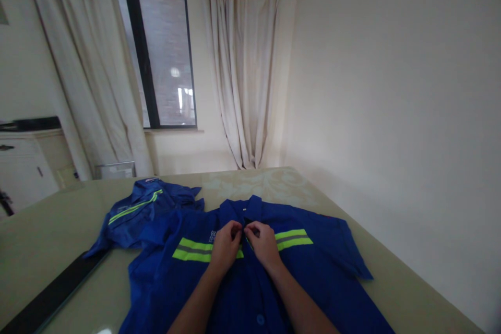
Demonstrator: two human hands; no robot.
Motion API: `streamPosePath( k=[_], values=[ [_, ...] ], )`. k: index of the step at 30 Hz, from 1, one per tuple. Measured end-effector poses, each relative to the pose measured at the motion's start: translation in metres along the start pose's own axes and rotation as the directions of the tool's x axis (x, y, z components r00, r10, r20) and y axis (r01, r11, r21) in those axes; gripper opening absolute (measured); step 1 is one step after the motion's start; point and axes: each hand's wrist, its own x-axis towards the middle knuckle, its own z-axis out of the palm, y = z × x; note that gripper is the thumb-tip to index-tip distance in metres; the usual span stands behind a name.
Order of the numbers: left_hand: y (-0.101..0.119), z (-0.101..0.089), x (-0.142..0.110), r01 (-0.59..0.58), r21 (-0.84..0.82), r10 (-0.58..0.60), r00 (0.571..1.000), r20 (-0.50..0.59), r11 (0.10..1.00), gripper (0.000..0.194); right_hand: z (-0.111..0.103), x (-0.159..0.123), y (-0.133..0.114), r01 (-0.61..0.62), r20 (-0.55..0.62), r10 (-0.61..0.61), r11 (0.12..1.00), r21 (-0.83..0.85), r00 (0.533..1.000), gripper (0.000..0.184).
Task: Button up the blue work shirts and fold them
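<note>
A blue work jacket (313, 266) with yellow-green and grey reflective strips lies spread out front side up, its collar pointing away from me. Both my hands meet at its front opening, just below the collar. My left hand (227, 242) is closed, thumb and fingers pinching the jacket's front edge. Close beside it, my right hand (262, 240) pinches the opposite edge in the same way. Whether a button sits between the fingertips is hidden. Farther down the front, a round blue button (260, 319) shows.
A second blue garment (146, 206) with a reflective strip lies crumpled at the back left. A long black strip (58, 289) runs along the left of the table (395, 250). A wall (403, 115) borders the right side; a window (166, 57) and curtains (246, 62) are behind.
</note>
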Motion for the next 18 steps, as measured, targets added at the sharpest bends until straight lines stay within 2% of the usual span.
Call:
streamPosePath(
  k=[6, 13, 18],
  values=[
    [-0.0017, 0.0002, 0.0008, 0.007, -0.033, -0.007, 1.0, 0.001, 0.999, 0.014, -0.0009, -0.0002, 0.0002, -0.068, 0.004, 0.069, 0.998, -0.01, 0.998, 0.016],
    [0.0013, -0.001, 0.0007, 0.009, -0.074, -0.008, 1.0, 0.01, 0.997, 0.013, -0.0015, -0.0023, 0.0016, -0.042, 0.021, 0.042, 0.999, 0.013, 0.999, 0.015],
    [0.001, -0.0019, 0.0018, -0.006, -0.1, 0.01, 0.999, 0.032, 0.995, 0.011, -0.0025, -0.0038, 0.0021, 0.017, -0.01, -0.017, 0.999, -0.03, 1.0, 0.016]
  ],
)
